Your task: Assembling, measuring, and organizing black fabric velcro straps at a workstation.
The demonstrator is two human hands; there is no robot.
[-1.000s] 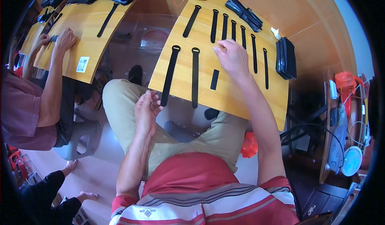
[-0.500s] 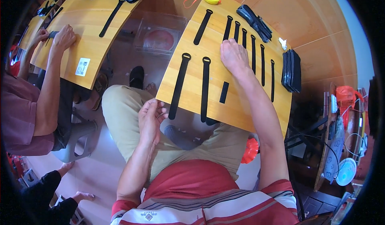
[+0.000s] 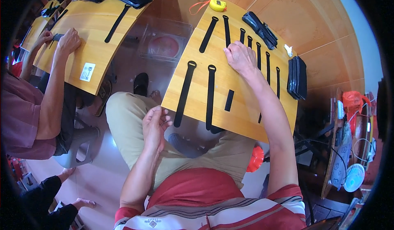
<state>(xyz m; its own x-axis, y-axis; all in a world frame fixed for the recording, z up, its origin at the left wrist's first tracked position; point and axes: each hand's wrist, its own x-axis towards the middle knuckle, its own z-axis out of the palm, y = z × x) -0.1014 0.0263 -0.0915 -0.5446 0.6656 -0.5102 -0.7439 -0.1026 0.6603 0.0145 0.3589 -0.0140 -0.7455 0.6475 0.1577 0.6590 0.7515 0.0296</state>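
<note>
head view: the right hand (image 3: 241,58) lies palm down, fingers spread, on the wooden board (image 3: 246,111), pressing on a black strap (image 3: 226,30) near the board's far edge; whether it grips the strap i cannot tell. the left hand (image 3: 155,122) hovers half curled, holding nothing, just off the board's near left corner, beside a long strap (image 3: 184,93).

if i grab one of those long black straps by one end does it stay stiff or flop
The long black strap would probably flop: it looks thin, flat and fabric-like, and its lower end hangs past the wooden board edge. It likely weighs little for its length. Lying flat, it should slide rather than roll if pushed.
</note>
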